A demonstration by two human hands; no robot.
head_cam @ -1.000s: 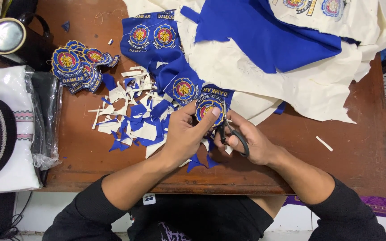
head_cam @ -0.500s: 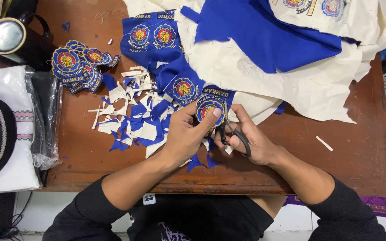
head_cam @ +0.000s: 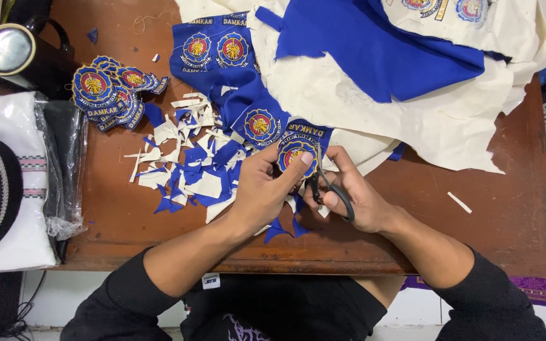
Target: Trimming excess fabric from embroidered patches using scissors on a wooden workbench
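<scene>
While the left hand point(head_cam: 261, 192) pinches a round embroidered patch point(head_cam: 296, 155) between thumb and fingers, its grip closed on the patch's near-left edge, the right hand point(head_cam: 360, 199) sits just right of it with its grip closed through the loops of a pair of black scissors point(head_cam: 323, 183). The patch is held near the middle of the desk point(head_cam: 500, 233), slightly above the near edge, its face turned up towards the camera, and it is joined on its far side to a strip of blue cloth point(head_cam: 235, 82). The scissors' long axis runs from the near right, at the handles, to the far left, where the blades meet the patch's right edge. Left of the hands lies a scatter of blue and cream offcuts point(head_cam: 188, 170). Farther left and away sits a stack of finished patches point(head_cam: 105, 91), round, blue with gold rims. A large cream backing sheet point(head_cam: 424, 113) with blue fabric over it covers the far right. At the left edge rests a clear plastic package point(head_cam: 26, 183) holding white folded cloth.
</scene>
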